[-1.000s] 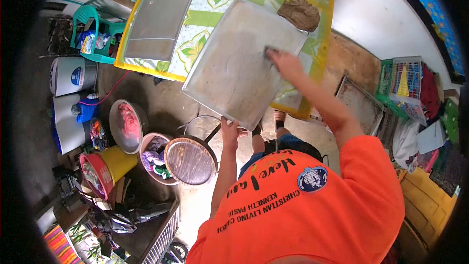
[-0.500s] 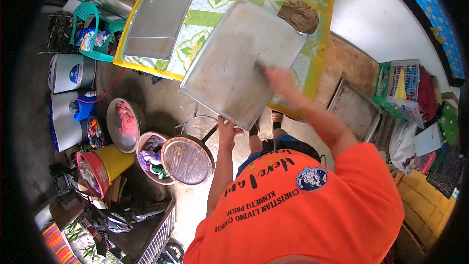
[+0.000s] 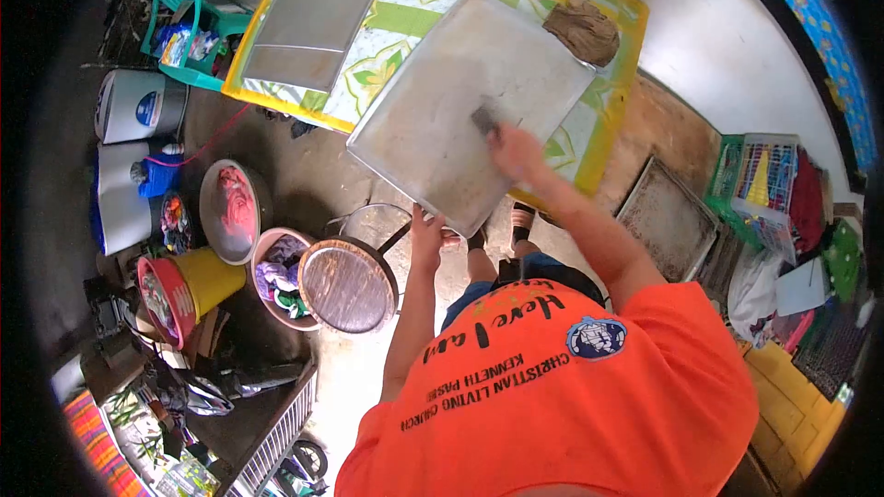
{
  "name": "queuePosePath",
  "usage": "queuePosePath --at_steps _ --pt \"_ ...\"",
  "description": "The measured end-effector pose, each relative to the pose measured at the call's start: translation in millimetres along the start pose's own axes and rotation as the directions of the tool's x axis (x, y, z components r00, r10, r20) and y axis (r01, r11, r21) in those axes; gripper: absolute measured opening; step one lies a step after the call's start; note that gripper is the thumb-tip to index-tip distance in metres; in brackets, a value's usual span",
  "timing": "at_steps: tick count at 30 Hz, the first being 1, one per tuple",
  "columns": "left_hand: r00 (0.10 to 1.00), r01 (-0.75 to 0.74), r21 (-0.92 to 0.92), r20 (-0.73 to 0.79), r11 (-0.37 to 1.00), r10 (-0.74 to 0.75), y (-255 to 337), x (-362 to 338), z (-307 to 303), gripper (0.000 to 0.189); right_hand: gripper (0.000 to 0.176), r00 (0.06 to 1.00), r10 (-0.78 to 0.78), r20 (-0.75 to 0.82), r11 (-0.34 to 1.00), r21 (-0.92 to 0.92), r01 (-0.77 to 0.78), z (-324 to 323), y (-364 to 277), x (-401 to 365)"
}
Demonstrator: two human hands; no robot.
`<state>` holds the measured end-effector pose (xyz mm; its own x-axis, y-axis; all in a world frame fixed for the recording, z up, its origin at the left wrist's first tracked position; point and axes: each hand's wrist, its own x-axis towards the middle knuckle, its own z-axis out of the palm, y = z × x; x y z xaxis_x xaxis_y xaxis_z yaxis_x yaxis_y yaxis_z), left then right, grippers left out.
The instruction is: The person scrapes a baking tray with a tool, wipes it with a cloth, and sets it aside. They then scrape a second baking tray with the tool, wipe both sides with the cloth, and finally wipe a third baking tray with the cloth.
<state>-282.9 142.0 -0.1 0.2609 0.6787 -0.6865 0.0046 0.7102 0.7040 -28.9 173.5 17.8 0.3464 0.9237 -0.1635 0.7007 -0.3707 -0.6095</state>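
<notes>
Risk, as I judge it: left hand (image 3: 428, 230) grips only the tray (image 3: 433, 110) edge, right hand (image 3: 516, 152) clenched on scrubber (image 3: 483, 118) pressing down, so the tray may slip.

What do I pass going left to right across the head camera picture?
White round machine with blue label → yellow plastic bucket → round brown metal pan → left hand → right hand → rusty rectangular metal tray

left hand (image 3: 426, 225) raised, grip closed, right hand (image 3: 516, 149) outstretched, fingers curled
</notes>
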Motion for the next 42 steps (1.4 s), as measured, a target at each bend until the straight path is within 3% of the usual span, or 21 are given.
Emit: queuePosePath --at_steps 3,5,6,7,10,11,13,16,19,22,25,27,29,36,39,42 --pt "1.000 0.021 0.030 -0.005 0.999 -0.020 2.2 0.0 -2.7 0.062 0.038 0.988 -0.123 0.092 0.988 -0.081 0.130 24.4 -4.0 -6.8" --pt "1.000 0.027 0.030 -0.014 0.999 -0.027 4.6 -1.2 0.7 0.062 0.035 0.987 0.160 -0.013 0.981 0.114 -0.157 -2.6 24.7 48.1" --pt "1.000 0.026 0.023 -0.013 0.999 -0.026 7.3 -3.4 2.8 0.062 0.037 0.961 0.231 -0.151 0.962 0.182 -0.203 -37.8 19.9 63.0" --pt "1.000 0.024 0.020 -0.011 1.000 -0.024 7.5 -6.1 2.2 0.063 0.039 0.953 0.100 -0.287 0.993 0.088 -0.078 -48.1 24.4 76.2" --pt "0.999 0.032 0.032 -0.021 0.999 -0.031 9.9 -6.2 2.9 0.064 0.040 0.981 0.192 0.019 0.980 0.051 -0.193 -19.3 -10.2 54.5" --pt "0.999 0.041 0.020 -0.014 0.999 -0.041 8.3 -7.2 2.4 0.063 0.040 0.994 -0.047 -0.099 0.999 -0.001 0.047 27.2 -1.4 35.0" --pt "0.999 0.049 -0.004 -0.001 0.999 -0.049 6.0 -3.0 -0.3 0.063 0.041 0.976 -0.211 0.052 0.968 -0.126 0.216 53.2 -31.3 -0.7" --pt "0.999 0.036 0.009 -0.016 0.999 -0.036 -2.0 0.1 -4.2 0.060 0.039 0.994 -0.025 -0.107 0.999 0.026 0.028 49.7 -25.7 43.9" --pt "1.000 0.009 -0.043 -0.030 0.999 -0.011 10.2 -9.4 3.0 0.063 0.037 0.985 0.141 -0.097 0.980 0.156 -0.125 16.3 -19.3 84.5" --pt "0.998 0.038 0.057 -0.048 0.998 -0.035 2.5 -0.8 -1.1 0.066 0.036 0.968 -0.052 0.245 0.997 0.062 0.037 60.1 -63.2 21.5" --pt "0.998 0.048 0.027 -0.043 0.998 -0.047 -3.8 4.3 -5.5 0.066 0.046 0.940 -0.328 0.090 0.944 0.006 0.329 101.3 -76.1 -5.1" --pt "0.998 0.024 0.052 -0.064 0.998 -0.021 -1.1 1.2 -4.6 0.064 0.046 0.996 0.029 0.084 0.992 0.117 -0.039 71.7 -71.8 43.4" --pt "0.997 -0.004 0.031 -0.074 1.000 0.006 0.8 -3.1 -1.0 0.062 0.045 0.986 0.127 -0.109 0.975 0.197 -0.104 36.0 -56.2 94.2" --pt "0.997 0.005 0.034 -0.074 0.999 -0.002 -0.2 -1.4 -3.5 0.061 0.042 0.966 -0.161 0.202 0.986 -0.008 0.166 90.4 -102.2 41.4" --pt "0.998 -0.016 0.041 -0.062 0.999 0.018 1.3 -2.2 -1.8 0.058 0.044 0.994 0.105 -0.020 0.985 0.137 -0.101 70.5 -71.9 108.5" --pt "0.999 -0.001 0.048 -0.051 0.999 0.003 -1.8 -1.8 -5.7 0.055 0.039 0.985 0.158 0.063 0.965 0.203 -0.168 40.4 -93.0 111.8"
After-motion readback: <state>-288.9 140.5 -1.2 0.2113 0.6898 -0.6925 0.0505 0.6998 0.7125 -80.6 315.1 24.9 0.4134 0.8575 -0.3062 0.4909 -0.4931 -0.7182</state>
